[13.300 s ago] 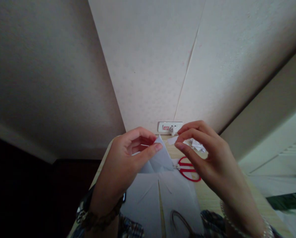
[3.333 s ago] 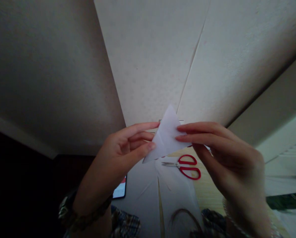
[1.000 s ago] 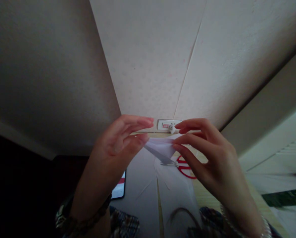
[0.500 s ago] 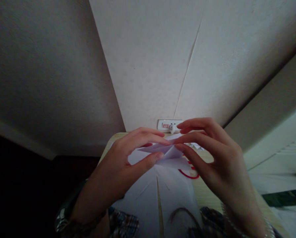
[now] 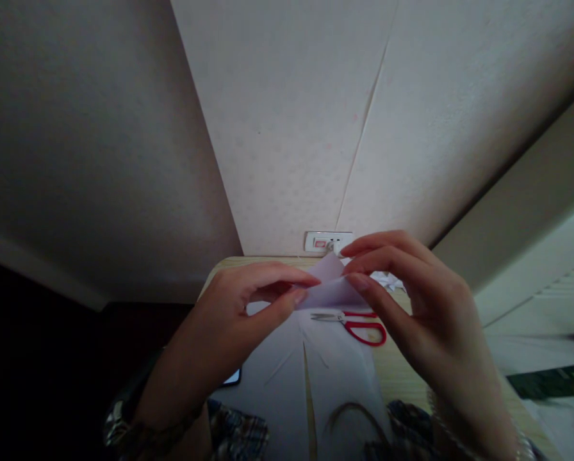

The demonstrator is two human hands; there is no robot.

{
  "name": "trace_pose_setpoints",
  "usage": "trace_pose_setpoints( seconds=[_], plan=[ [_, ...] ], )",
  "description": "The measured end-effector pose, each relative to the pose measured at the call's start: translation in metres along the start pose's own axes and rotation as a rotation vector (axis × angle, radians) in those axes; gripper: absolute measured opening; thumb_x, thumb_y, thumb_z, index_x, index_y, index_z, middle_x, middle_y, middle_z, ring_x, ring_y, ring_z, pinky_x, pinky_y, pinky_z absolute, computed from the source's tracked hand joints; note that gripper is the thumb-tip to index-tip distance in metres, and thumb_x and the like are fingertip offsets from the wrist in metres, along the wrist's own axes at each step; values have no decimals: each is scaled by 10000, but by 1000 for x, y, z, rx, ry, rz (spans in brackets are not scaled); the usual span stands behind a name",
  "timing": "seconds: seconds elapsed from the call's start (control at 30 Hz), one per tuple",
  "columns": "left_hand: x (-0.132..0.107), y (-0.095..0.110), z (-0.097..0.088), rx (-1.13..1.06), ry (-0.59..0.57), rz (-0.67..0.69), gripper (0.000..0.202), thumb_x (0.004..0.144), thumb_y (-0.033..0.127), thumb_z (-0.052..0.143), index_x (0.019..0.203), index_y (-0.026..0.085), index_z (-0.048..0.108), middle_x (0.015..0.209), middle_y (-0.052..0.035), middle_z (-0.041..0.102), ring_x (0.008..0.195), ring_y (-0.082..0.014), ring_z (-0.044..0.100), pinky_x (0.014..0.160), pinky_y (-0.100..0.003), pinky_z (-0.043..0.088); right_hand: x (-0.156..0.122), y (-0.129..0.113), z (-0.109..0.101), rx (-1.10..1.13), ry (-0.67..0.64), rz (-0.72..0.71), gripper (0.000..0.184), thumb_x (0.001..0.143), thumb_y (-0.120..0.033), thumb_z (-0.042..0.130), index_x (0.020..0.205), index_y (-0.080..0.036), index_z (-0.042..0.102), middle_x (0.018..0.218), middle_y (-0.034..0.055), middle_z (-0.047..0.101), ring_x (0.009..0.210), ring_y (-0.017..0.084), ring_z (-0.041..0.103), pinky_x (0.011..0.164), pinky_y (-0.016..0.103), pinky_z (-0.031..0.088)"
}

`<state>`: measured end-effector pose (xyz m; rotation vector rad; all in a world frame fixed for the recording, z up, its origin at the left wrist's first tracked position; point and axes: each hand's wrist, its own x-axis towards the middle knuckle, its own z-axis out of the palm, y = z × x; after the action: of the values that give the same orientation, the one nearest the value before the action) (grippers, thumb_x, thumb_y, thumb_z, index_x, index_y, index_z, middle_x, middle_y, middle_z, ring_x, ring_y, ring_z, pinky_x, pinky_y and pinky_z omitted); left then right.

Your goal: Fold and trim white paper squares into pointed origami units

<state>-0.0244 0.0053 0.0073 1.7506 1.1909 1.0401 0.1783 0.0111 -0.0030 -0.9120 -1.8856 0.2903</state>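
Note:
A folded piece of white paper [image 5: 329,292] is held up between my hands, above the table. At its left end, my left hand [image 5: 248,307] pinches it between thumb and fingers. My right hand [image 5: 412,294] grips the upper right edge with thumb and fingertips. Just below the paper lie scissors [image 5: 359,325] with red handles, blades pointing left. They rest partly on white sheets [image 5: 277,397] spread over the table, with a narrow slit between them. Fingers hide parts of the folded paper.
The pale wooden table [image 5: 397,378] meets a wall with a socket and plug [image 5: 329,243]. Paper scraps [image 5: 387,280] lie behind my right hand. Part of a phone [image 5: 232,378] shows beside my left wrist. A dark green item [image 5: 551,382] lies at the far right.
The folded paper has been turned and its folds now sit differently, uncovering the scissors. My left hand has shifted slightly left, closing its pinch; a phone corner now shows.

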Motion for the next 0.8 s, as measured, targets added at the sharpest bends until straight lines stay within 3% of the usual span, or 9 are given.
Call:
trace_pose_setpoints(
  seconds=[0.17,0.3,0.43,0.63,0.8],
  plan=[
    [0,5,1,-70,66,-49,167,823,215,694,864,269,847,883,-24,835,833,-217,757,685,-255,577,-4,0,-2,155,-42,159,136,982,-279,569,892,-224,654,906,20,699,844,145,655,665,237,533],
    [0,4,2,-234,65,-86,203,804,153,701,824,292,848,711,14,810,627,-133,709,527,-162,512,-5,2,-1,201,-27,229,119,957,-346,614,986,-243,666,956,16,710,858,152,667,671,232,557],
    [0,3,2,-347,61,-95,225,802,128,701,799,303,842,625,46,773,570,-87,678,486,-106,475,-6,5,-1,191,-8,218,110,909,-284,688,1013,-261,663,1048,6,705,1018,171,652,853,265,553],
    [0,2,0,-332,135,-98,190,764,113,710,735,260,826,598,48,750,554,-83,661,477,-94,472,-9,8,-2,218,-1,222,128,907,-241,685,1011,-277,618,1071,-12,684,1037,163,644,876,273,534],
    [0,1,0,-312,167,-78,159,761,139,720,730,263,814,622,43,748,562,-96,654,474,-120,469,-6,9,-4,169,-85,98,96,914,-186,664,951,-255,609,1093,4,655,1058,163,624,884,286,507]
  ],
)
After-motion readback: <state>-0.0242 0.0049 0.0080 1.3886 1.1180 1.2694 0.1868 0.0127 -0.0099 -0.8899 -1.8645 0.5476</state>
